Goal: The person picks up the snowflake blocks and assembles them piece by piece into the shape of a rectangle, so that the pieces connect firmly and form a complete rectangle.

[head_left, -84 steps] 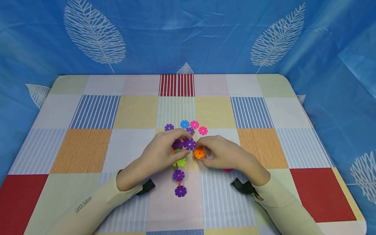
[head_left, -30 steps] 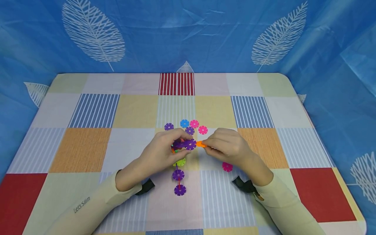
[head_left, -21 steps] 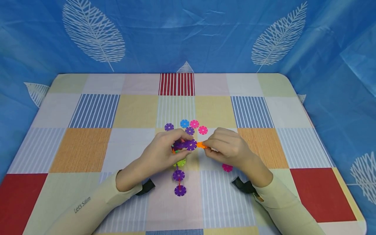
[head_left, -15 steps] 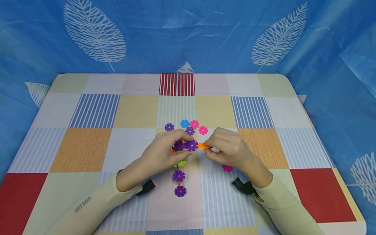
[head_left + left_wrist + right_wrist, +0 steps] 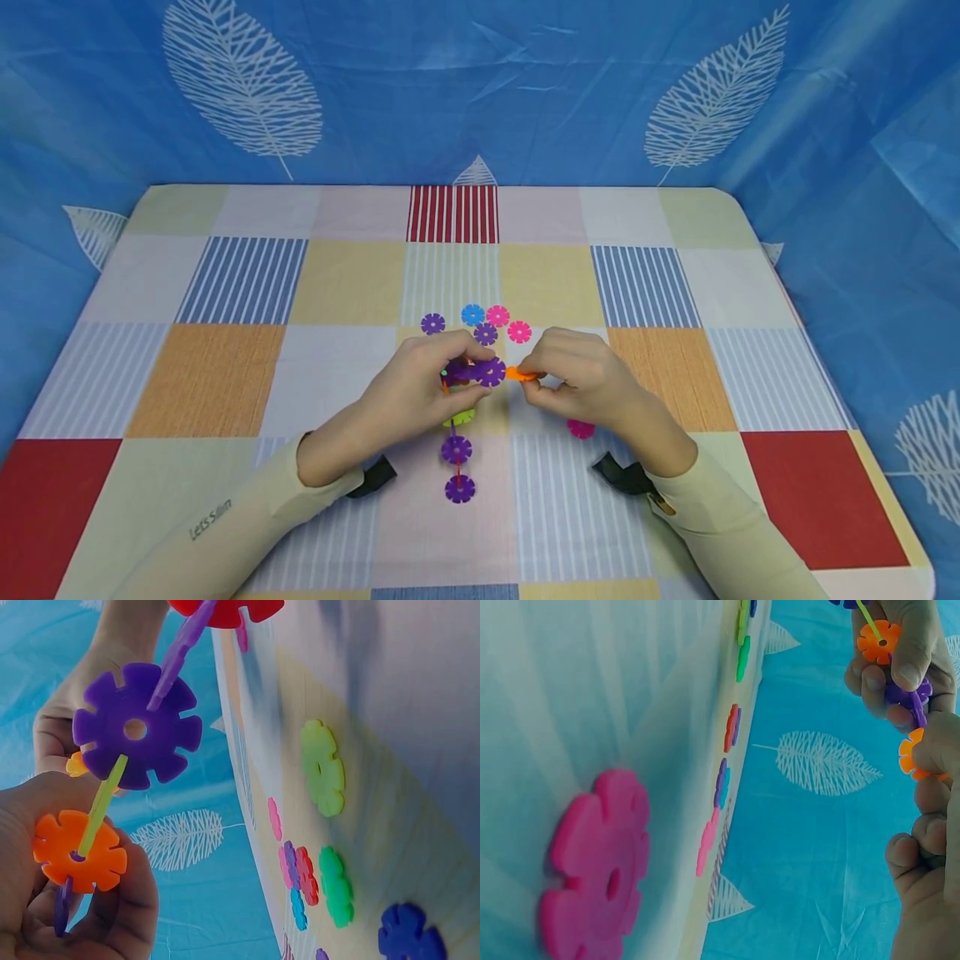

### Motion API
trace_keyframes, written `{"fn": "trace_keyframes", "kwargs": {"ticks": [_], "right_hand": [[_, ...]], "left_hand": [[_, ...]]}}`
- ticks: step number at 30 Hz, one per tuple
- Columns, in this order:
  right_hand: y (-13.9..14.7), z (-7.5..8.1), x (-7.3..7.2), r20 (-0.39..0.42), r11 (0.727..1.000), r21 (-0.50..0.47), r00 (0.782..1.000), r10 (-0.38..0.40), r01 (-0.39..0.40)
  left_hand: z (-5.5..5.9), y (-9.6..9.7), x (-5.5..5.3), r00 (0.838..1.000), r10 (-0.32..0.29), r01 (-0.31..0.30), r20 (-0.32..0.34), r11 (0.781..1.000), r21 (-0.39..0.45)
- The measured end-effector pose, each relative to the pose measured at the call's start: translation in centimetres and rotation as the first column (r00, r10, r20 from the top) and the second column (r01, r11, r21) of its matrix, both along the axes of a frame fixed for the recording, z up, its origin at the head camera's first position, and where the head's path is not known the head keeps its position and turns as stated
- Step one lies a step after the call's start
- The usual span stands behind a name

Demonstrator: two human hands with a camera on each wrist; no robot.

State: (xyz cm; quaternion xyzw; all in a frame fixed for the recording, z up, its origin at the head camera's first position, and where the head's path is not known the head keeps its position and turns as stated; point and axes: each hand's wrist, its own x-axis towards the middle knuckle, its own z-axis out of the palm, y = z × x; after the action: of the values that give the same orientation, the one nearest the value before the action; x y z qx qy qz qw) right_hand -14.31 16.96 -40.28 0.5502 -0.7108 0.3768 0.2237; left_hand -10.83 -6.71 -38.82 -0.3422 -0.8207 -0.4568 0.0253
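Observation:
My left hand [image 5: 408, 375] holds a chain of slotted flower-shaped plastic discs, set into each other at angles. From it, purple discs [image 5: 456, 450] trail toward the near side, joined by a red one seen edge-on. In the left wrist view, an orange disc [image 5: 97, 862] lies against the left fingers, linked by a yellow disc [image 5: 103, 802] to a purple disc [image 5: 105, 720]. At the right end of the held part is another purple disc [image 5: 491, 372]. My right hand [image 5: 581, 371] pinches a separate orange disc [image 5: 519, 374] edge-on, its rim right at that purple one.
Beyond the hands lie loose discs: blue [image 5: 472, 315], pink [image 5: 497, 316] and purple [image 5: 432, 324]. A pink disc [image 5: 581, 429] lies below the right hand. Green [image 5: 335, 885] and yellow-green discs [image 5: 322, 769] show in the left wrist view. Patchwork cloth covers the table [image 5: 330, 283].
My right hand has turned the orange disc from face-on to edge-on and brought it up to the purple disc's rim. The pink disc below that hand has come into fuller view.

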Motion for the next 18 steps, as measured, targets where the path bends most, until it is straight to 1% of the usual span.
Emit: {"fn": "trace_keyframes", "kwargs": {"ticks": [4, 8, 13, 18], "right_hand": [[-0.08, -0.02, -0.02, 0.004, 1.0, -0.017, 1.0, -0.002, 0.003], [-0.11, 0.02, -0.02, 0.009, 0.999, -0.031, 1.0, -0.006, 0.006], [-0.26, 0.14, 0.1, -0.028, 1.0, -0.011, 0.999, -0.023, 0.023], [-0.28, 0.14, 0.22, 0.03, 0.998, -0.056, 0.999, -0.021, 0.023]], "left_hand": [[0.0, -0.02, -0.08, 1.0, 0.007, -0.007, -0.018, 1.0, 0.0], [-0.06, -0.06, -0.1, 1.0, 0.008, -0.008, -0.015, 1.0, -0.004], [-0.15, -0.07, -0.1, 1.0, 0.002, -0.002, -0.016, 1.0, -0.009], [-0.14, -0.14, -0.16, 0.999, 0.008, -0.008, -0.035, 1.0, 0.003]]}}
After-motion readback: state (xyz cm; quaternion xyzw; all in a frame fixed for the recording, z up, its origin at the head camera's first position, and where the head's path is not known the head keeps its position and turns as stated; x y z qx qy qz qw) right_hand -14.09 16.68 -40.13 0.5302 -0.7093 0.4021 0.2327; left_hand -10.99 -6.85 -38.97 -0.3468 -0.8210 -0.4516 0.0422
